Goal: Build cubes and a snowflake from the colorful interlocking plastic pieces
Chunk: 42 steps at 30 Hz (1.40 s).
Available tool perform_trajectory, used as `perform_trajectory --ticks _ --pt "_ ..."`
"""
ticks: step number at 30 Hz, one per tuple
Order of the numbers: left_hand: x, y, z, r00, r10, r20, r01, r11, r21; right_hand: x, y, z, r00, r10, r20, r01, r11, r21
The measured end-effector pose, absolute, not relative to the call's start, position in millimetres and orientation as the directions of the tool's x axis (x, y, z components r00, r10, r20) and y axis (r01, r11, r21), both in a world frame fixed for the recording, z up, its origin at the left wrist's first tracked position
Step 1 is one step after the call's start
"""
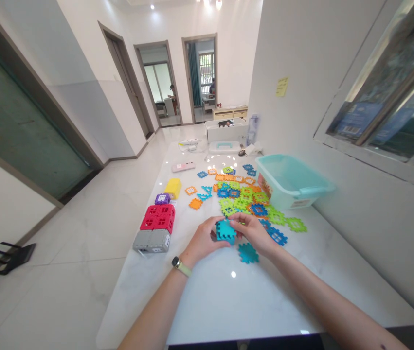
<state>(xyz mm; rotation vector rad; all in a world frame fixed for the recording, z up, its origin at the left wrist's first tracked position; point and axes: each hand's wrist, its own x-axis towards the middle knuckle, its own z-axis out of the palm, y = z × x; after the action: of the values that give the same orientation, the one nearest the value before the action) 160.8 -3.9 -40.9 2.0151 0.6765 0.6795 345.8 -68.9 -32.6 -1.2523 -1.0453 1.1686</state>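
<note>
Between my two hands is a turquoise cube [225,230] built from interlocking toothed panels, held just above the white table. My left hand [204,238] wraps round its left side, thumb along the lower front edge. From the right, my right hand [252,231] grips the cube's upper right edge with thumb and fingers; part of that side is hidden. A loose turquoise panel [248,253] lies flat below my right hand. Just beyond the hands spreads a heap of green panels [245,197], with blue panels [278,236] and orange panels [195,203] around it.
At the left table edge stand grey [152,241], red [158,217], purple [162,199] and yellow [173,187] assembled blocks. An aqua bin [283,197] sits by the right wall. Farther back are a pink case [183,167], a lid with a handle [224,147] and a white box [214,132].
</note>
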Motion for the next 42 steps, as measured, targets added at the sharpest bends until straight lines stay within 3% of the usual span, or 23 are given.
perform_trajectory --ticks 6,13,21,42 --pt "161.0 -4.1 -40.6 0.704 0.680 0.206 0.175 -0.447 0.877 345.5 -66.6 -38.0 0.131 0.990 0.059 0.119 0.044 -0.992" --pt "155.1 2.6 -43.1 0.745 0.611 0.266 -0.005 -0.395 0.919 349.2 -64.5 -39.1 0.132 0.984 0.122 0.261 0.084 -0.962" --pt "153.1 5.0 -47.4 0.732 0.617 0.289 -0.010 -0.414 0.910 354.5 -63.9 -40.9 0.140 0.986 0.091 0.313 0.043 -0.949" --pt "152.7 0.7 -40.8 0.730 0.594 0.338 0.072 -0.559 0.826 350.7 -65.3 -39.0 0.071 0.995 -0.073 0.068 -0.078 -0.995"
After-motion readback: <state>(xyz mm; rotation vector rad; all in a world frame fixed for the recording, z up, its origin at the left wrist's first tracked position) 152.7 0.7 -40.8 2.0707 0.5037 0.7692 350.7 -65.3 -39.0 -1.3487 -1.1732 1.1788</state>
